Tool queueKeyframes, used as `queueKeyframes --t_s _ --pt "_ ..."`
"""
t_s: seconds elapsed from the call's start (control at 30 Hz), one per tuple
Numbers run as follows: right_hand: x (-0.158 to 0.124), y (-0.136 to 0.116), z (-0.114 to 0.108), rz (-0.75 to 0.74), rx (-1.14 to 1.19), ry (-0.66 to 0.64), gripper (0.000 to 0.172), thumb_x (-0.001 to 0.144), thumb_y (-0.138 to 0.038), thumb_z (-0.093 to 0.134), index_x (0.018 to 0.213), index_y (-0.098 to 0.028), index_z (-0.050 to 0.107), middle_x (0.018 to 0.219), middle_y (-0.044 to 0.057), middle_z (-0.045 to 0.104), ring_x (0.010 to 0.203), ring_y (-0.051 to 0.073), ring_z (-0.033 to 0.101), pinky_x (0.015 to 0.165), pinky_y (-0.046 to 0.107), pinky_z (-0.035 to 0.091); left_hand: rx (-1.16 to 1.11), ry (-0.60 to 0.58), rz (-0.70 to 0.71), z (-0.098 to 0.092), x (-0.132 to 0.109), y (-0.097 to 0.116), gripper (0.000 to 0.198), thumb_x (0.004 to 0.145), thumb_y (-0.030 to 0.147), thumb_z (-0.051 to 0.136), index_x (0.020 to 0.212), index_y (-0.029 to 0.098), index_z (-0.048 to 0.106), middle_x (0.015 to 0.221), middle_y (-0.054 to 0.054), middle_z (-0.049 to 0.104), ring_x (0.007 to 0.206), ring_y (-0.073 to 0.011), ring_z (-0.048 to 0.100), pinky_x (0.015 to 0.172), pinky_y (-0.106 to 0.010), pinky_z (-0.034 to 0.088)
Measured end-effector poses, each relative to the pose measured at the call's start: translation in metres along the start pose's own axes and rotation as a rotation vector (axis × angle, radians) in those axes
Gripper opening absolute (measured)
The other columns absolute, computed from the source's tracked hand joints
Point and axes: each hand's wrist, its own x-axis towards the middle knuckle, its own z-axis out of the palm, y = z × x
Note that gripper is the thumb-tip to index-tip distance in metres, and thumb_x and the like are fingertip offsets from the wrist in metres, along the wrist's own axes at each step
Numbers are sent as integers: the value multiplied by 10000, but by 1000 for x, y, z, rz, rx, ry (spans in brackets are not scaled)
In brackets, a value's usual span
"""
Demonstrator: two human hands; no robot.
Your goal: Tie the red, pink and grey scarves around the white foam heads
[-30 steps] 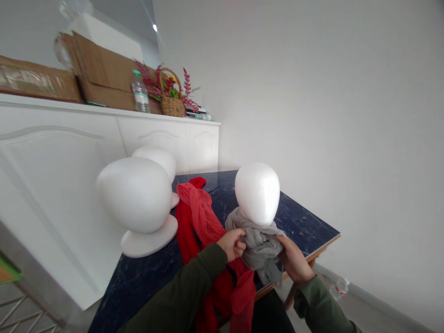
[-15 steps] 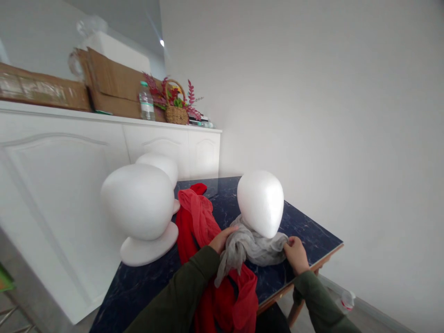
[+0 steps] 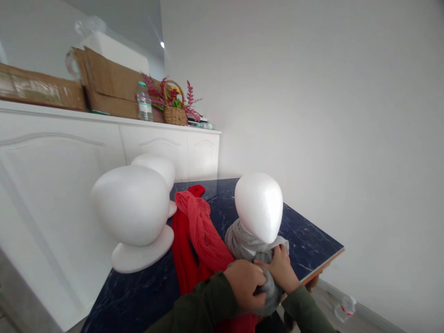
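A grey scarf (image 3: 244, 240) is wrapped around the neck of a white mannequin head (image 3: 258, 203) at the right of the table. My left hand (image 3: 247, 284) is curled round the scarf's hanging part, in front of the head. Just to its right, my right hand (image 3: 279, 268) pinches the scarf below the chin, with fingers partly hidden in the folds. A red scarf (image 3: 182, 259) and a coral scarf (image 3: 204, 231) lie along the table beside my left hand, partly covered by my sleeve.
Two more white mannequin heads, a nearer one (image 3: 133, 203) and a farther one (image 3: 157, 166), stand at the table's left. The dark blue table (image 3: 312, 240) meets a white cabinet (image 3: 62, 185) carrying cardboard boxes (image 3: 111, 83), a bottle (image 3: 144, 102) and a flower basket (image 3: 175, 114).
Both hands have come together in front of the mannequin head, my left moving right and down, my right moving left. The grey scarf is now gathered below the chin.
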Motion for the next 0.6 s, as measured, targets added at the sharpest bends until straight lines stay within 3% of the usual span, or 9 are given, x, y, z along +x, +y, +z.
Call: queueKeyframes --t_s 0.1,0.2,0.3,0.37,0.5,0.6 --pt "10 5 5 -13 -88 -44 366 620 -311 588 896 -88 503 895 164 523 899 317 483 791 392 368 -10 109 15 1 -1 -9 107 630 263 513 672 166 529 733 -29 581 680 -153 532 625 -253 416" --pt "17 14 5 -32 -54 -48 169 644 -260 505 749 -128 519 739 116 552 752 284 526 694 366 395 -134 324 -113 3 -4 -22 161 687 239 478 823 165 522 954 -63 562 891 -176 522 785 -287 417" --pt "20 25 3 -55 243 -5 207 661 -288 467 778 -142 553 832 106 576 834 272 523 753 356 389 -200 580 -364 12 -5 -40 211 763 242 422 946 159 487 1117 -103 476 1081 -201 426 922 -367 345" --pt "23 29 0 43 582 7 324 697 -364 469 929 -153 552 970 90 568 933 259 502 811 346 384 -238 678 -508 21 -5 -52 273 791 269 402 1035 159 453 1200 -120 415 1156 -215 364 963 -419 300" --pt "38 32 -9 359 1114 2 451 709 -453 482 1065 -178 506 1023 67 568 949 243 516 768 325 437 -407 637 -642 39 -4 -67 400 806 341 389 1159 152 396 1277 -124 368 1214 -215 309 1009 -442 238" --pt "58 41 -13 504 1122 -33 412 701 -468 469 940 -151 579 900 97 608 899 258 545 726 331 463 -514 561 -670 44 -5 -68 487 807 381 376 1225 133 347 1314 -127 336 1238 -206 274 1036 -415 198"
